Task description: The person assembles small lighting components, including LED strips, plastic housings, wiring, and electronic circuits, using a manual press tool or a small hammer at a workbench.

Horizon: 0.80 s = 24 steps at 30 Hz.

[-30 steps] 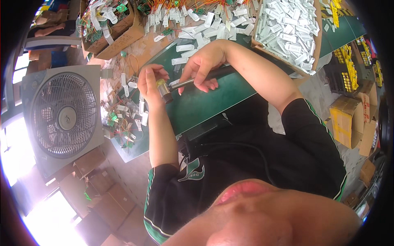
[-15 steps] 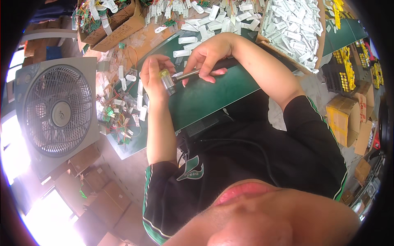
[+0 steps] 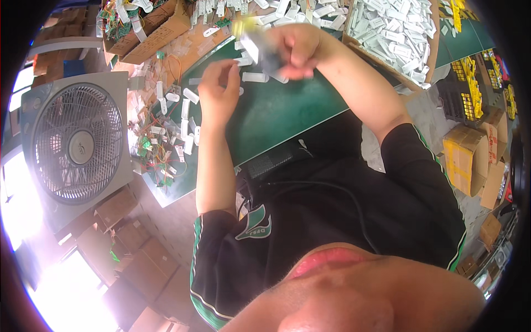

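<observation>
1. Overhead, head view: right hand [image 3: 301, 48] clenches a blurred grey-and-yellow hand tool [image 3: 260, 47] above the green work mat [image 3: 287, 110], among small white plastic housings [image 3: 257, 76].
2. Left hand [image 3: 218, 91]: fingers curled; whether it pinches a part, cannot tell.
3. Step, judged: fitting parts; next calls for steadying the tool.

A green mat [image 3: 287, 110] covers the counter. At 9 o'clock stands a grey box fan [image 3: 74, 141]. Small white plastic pieces and green wired parts [image 3: 160, 149] lie scattered between fan and mat. At 1 o'clock a cardboard tray [image 3: 395, 33] holds white plastic pieces. Yellow-labelled cartons [image 3: 470, 157] sit at 3 o'clock; brown cardboard boxes [image 3: 124, 235] at 8 o'clock.
</observation>
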Motion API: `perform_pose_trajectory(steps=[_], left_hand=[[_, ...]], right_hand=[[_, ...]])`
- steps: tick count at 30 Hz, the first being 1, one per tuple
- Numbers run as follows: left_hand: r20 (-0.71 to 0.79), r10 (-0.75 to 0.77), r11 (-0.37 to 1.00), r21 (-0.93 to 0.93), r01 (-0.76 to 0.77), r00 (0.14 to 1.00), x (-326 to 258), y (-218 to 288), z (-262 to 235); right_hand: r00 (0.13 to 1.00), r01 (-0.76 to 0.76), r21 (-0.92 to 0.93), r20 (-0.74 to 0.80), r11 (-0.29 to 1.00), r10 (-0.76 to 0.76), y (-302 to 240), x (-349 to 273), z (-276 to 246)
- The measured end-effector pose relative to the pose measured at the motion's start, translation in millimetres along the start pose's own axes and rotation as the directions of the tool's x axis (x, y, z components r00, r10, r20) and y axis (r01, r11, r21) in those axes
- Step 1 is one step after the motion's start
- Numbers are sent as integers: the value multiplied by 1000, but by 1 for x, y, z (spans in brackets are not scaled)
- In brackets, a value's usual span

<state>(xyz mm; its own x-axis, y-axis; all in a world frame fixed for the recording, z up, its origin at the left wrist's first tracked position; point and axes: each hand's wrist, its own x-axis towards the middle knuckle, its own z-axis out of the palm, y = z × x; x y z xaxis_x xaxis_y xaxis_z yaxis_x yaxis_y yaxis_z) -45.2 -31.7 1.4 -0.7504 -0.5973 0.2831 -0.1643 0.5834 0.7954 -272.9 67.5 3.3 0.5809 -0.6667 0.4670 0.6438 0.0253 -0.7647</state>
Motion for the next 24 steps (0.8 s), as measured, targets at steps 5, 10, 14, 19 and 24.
perform_pose_trajectory(steps=[5, 10, 14, 19, 24], left_hand=[[78, 51, 941, 329, -74, 996, 6, -16, 1], [88, 34, 952, 299, -59, 996, 7, -26, -1], [159, -98, 953, 299, 47, 982, 10, -21, -2], [118, -111, 928, 367, 60, 987, 6, -23, -2], [39, 12, 876, 482, -29, 999, -1, -5, -11]], right_hand=[[929, 356, 302, -13, 884, -369, -21, 6, -3], [937, 350, 276, -120, 895, -329, -18, 8, -7], [951, 309, 206, -78, 929, -299, -15, 5, -24], [934, 282, 120, -259, 952, -245, -14, 9, -4], [931, 273, 87, -276, 958, -240, -18, 11, 0]])
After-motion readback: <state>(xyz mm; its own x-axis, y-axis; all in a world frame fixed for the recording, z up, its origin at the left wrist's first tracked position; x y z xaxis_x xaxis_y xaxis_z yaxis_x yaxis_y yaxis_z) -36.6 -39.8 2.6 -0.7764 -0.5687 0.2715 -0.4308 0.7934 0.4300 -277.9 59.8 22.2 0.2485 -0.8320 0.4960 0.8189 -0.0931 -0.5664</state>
